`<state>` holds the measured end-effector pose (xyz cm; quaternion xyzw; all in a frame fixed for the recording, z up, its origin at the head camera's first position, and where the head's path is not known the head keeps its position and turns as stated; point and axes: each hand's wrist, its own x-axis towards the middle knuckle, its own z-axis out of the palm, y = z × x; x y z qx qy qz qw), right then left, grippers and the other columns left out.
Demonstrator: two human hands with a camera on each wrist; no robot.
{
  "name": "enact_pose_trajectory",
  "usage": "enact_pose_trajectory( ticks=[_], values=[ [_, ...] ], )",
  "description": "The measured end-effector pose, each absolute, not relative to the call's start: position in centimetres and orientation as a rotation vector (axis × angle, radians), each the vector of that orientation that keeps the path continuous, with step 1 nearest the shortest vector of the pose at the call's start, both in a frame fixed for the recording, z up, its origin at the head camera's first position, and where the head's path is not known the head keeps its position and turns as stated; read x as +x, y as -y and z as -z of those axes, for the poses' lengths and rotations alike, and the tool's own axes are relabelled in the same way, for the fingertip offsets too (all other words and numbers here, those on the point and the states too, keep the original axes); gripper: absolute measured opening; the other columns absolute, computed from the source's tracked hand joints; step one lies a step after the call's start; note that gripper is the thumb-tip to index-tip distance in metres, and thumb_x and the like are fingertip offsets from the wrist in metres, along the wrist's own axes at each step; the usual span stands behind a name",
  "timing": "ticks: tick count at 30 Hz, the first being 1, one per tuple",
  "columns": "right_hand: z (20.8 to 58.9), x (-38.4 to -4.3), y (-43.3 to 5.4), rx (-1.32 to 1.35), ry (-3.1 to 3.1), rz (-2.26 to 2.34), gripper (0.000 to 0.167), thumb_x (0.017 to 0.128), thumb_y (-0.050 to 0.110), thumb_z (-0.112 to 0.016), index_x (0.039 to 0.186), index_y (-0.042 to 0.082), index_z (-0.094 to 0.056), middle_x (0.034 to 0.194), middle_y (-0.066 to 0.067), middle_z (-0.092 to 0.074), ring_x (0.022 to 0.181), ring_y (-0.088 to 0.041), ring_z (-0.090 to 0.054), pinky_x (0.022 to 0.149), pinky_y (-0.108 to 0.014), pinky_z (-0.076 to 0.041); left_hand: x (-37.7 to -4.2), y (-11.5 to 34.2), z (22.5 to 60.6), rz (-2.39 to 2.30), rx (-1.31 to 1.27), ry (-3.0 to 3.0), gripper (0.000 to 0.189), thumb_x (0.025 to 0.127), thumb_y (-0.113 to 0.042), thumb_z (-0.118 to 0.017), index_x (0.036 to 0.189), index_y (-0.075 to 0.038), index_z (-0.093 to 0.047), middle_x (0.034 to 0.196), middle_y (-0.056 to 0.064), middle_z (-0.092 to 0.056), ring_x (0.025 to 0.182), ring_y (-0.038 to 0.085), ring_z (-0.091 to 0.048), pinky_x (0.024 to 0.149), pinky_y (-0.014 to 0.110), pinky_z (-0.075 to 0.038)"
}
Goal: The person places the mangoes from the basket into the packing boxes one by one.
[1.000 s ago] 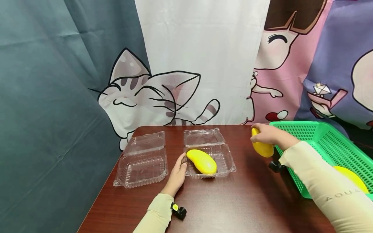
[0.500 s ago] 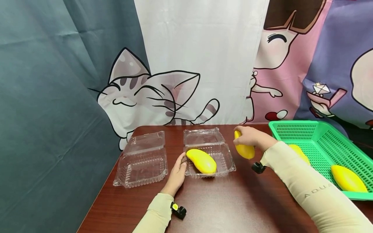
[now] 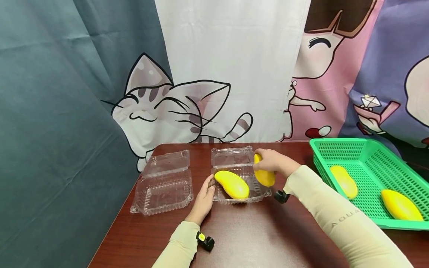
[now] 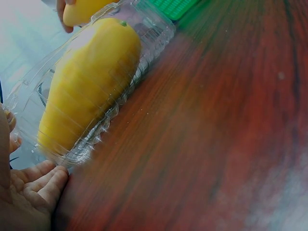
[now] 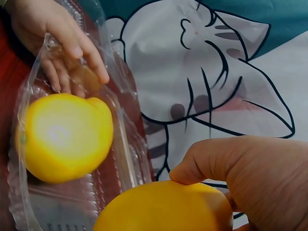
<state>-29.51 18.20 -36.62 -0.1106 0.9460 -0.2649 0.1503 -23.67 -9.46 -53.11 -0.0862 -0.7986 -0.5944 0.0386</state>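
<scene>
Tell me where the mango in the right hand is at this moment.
In the head view, the held mango in the right hand appears over the right side of the right-hand plastic container, just right of the mango lying inside.

Basket (image 3: 363,163), green: I count one, taken as reference point.
Mangoes, yellow: four by my count. Two inside the basket, one to the left (image 3: 343,181) and one to the right (image 3: 400,205); two outside it, both left of the basket, one in hand (image 3: 264,178) and one farther off (image 3: 232,185).
Clear containers, hinged: two. I list one (image 3: 256,197) nearer the basket on its left, one (image 3: 164,193) farthest left of it.
Hands: two, left (image 3: 202,201) and right (image 3: 274,162), both left of the basket.
Wrist cameras, black: I find two (image 3: 206,243) (image 3: 281,196), both left of the basket.
Sleeves, cream: two (image 3: 179,242) (image 3: 345,219).
Counter (image 3: 248,234), red-brown: one, beneath the basket.
Printed cat (image 3: 161,108): one, behind and left of the basket.
</scene>
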Motion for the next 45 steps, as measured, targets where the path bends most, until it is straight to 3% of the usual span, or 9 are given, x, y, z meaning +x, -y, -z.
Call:
enact_pose_trajectory(
  ticks=[15, 28, 34, 45],
  values=[
    [39.0, -29.7, -16.0, -0.369, -2.728, 0.702, 0.076, 0.084, 0.024, -0.076, 0.149, 0.003, -0.042, 0.114, -0.018, -0.059, 0.090, -0.029, -0.061, 0.063, -0.038, -0.059, -23.6, 9.5, 52.8, 1.827, -0.242, 2.443, 0.050, 0.109, -0.016, -0.040, 0.158, -0.016, -0.034, 0.155, 0.017, -0.043, 0.141, 0.033, -0.043, 0.116, 0.052, -0.034],
    [41.1, -29.8, -15.7, -0.419, -2.772, 0.609, 0.077, 0.084, 0.023, -0.081, 0.149, 0.004, -0.045, 0.130, -0.019, -0.058, 0.105, -0.031, -0.058, 0.090, -0.046, -0.055, -23.6, 9.5, 52.7, 1.801, -0.240, 2.465, 0.049, 0.109, -0.017, -0.041, 0.158, -0.017, -0.034, 0.155, 0.016, -0.044, 0.138, 0.034, -0.047, 0.115, 0.052, -0.036],
    [41.5, -29.8, -15.6, -0.406, -2.756, 0.605, 0.077, 0.085, 0.022, -0.081, 0.150, 0.006, -0.044, 0.132, -0.019, -0.056, 0.107, -0.031, -0.056, 0.093, -0.048, -0.054, -23.6, 9.4, 52.7, 1.794, -0.221, 2.472, 0.049, 0.109, -0.018, -0.041, 0.158, -0.020, -0.036, 0.157, 0.014, -0.042, 0.139, 0.034, -0.045, 0.115, 0.054, -0.035],
    [42.5, -30.1, -15.8, -0.329, -2.680, 0.716, 0.074, 0.087, 0.022, -0.081, 0.146, 0.006, -0.039, 0.121, -0.016, -0.060, 0.104, -0.030, -0.059, 0.092, -0.049, -0.054, -23.6, 9.5, 52.8, 1.774, -0.239, 2.481, 0.048, 0.109, -0.017, -0.040, 0.157, -0.018, -0.036, 0.156, 0.017, -0.042, 0.139, 0.036, -0.044, 0.114, 0.055, -0.035]
  ],
)
